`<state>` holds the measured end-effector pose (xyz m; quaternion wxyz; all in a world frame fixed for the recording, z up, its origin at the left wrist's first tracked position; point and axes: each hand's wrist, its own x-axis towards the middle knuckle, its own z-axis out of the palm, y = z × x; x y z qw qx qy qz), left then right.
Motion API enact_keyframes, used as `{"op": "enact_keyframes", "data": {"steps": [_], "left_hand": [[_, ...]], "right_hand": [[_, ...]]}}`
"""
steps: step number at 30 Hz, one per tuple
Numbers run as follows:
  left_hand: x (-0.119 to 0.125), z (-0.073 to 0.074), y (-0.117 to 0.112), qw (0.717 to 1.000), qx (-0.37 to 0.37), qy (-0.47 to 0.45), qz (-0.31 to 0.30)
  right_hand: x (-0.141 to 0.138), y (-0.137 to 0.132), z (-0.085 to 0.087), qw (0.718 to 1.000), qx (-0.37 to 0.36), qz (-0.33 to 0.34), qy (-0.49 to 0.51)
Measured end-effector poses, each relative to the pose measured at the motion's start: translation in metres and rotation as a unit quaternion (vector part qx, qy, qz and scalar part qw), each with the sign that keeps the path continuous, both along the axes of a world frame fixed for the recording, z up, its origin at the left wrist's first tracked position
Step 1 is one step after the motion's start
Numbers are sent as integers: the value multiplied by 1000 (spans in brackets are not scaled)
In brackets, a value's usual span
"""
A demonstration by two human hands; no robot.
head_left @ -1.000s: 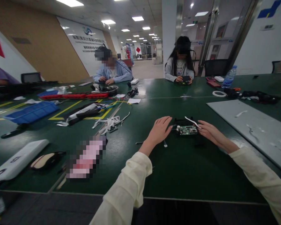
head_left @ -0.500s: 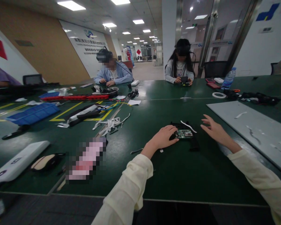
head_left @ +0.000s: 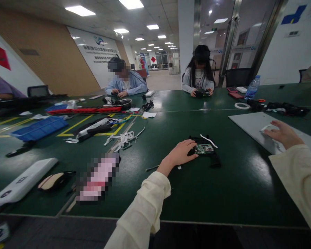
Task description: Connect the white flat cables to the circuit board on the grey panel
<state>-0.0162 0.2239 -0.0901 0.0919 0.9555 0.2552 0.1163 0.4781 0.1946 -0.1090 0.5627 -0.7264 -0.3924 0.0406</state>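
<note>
Left hand (head_left: pixel 180 152): resting at the left end of a green circuit board (head_left: pixel 205 149), thumb and forefinger standing apart with the board's edge showing between them. Whether they are gripping it or only steadying it, cannot tell. The board is lying just right of these fingertips, over a black frame (head_left: pixel 215 162) whose lower right part is extending beyond it. A narrow white strip (head_left: pixel 208 140) is slanting across the frame, above and to the right of the same fingers. A small white scrap (head_left: pixel 179 167) is lying just below the hand.

Right hand (head_left: pixel 286 135): hovering over a grey panel (head_left: pixel 245 121), well apart from the circuit board. Thumb and forefinger are pointing left, close to a curved white piece (head_left: pixel 265 127) lying at their tips; whether they are closing on it, cannot tell.

Surroundings: the green table (head_left: pixel 209 197) is supporting everything noted. A tangle of white strips (head_left: pixel 124 140) is lying left of the left fingers, beyond the wrist. A white ring (head_left: pixel 242 105) and a water bottle (head_left: pixel 252 88) are sitting farther off, beyond the right fingers and to their left.
</note>
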Motion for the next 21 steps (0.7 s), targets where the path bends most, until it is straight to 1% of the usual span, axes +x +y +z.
{"op": "enact_keyframes", "data": {"steps": [1,3,5,7,11,14,17,19,21], "left_hand": [[0,-1,0,1000,0,-1,-2],[-1,-1,0,1000,0,-2,-6],[-1,-2,0,1000,-1,-1,-6],[-1,-1,0,1000,-5,2,-2],[-1,0,-2,1000,-9,6,0],[-1,0,-2,1000,-5,8,-1],[-2,-1,-2,1000,0,7,-3],[-2,-2,-2,1000,2,4,-4],[-2,-4,-2,1000,5,-2,-5]], "right_hand": [[1,4,1,997,-30,12,63],[1,11,0,979,-85,33,183],[-1,15,-2,957,-107,42,265],[-6,16,-3,940,-114,43,318],[-14,14,-1,925,-100,12,367],[-18,12,4,922,-70,-12,380],[-27,13,12,923,-30,-10,384],[-45,14,19,919,7,33,392],[-77,12,28,907,42,124,399]]}}
